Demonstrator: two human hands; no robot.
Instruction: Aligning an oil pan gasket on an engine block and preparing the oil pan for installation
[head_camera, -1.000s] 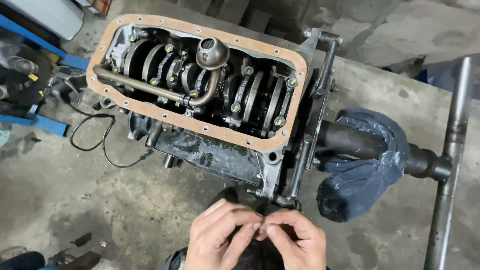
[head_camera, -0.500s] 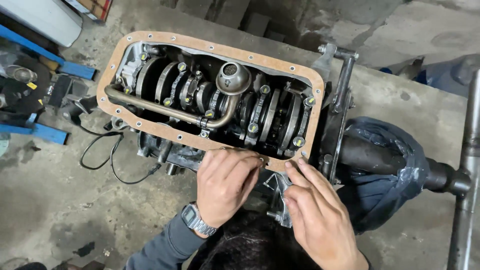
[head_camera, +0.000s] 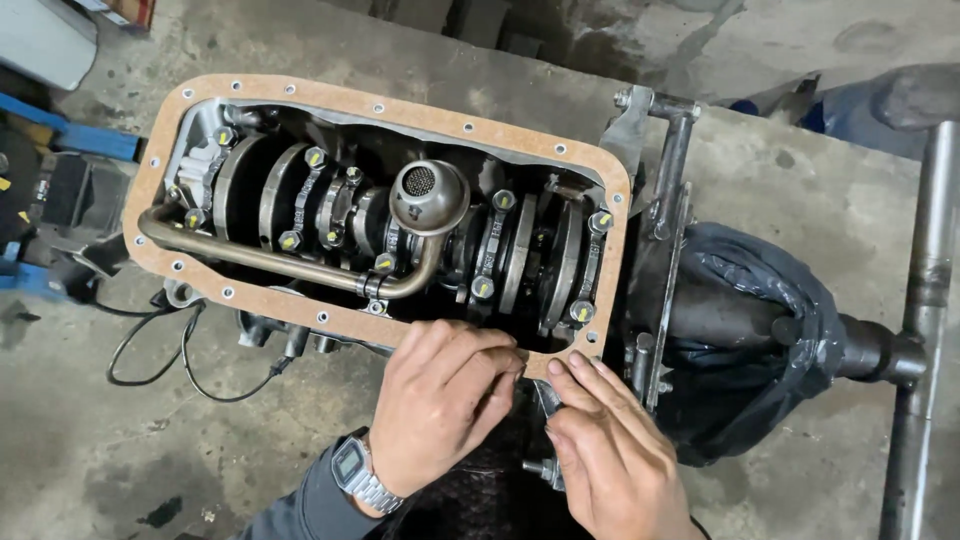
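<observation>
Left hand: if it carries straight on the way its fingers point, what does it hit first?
The left hand points up-right at the near rim. It would first meet the cork gasket, which its fingertips seem to touch already; beyond lies the crankshaft. Depth is unclear.

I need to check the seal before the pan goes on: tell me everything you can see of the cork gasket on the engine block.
The cork gasket is a thin, tan-brown, cork-like strip forming a rounded rectangular frame with small bolt holes along it. It lies flat on the rim of the upturned engine block, ringing the crankshaft and pickup tube. The left hand and right hand press its near right corner with their fingertips.
</observation>
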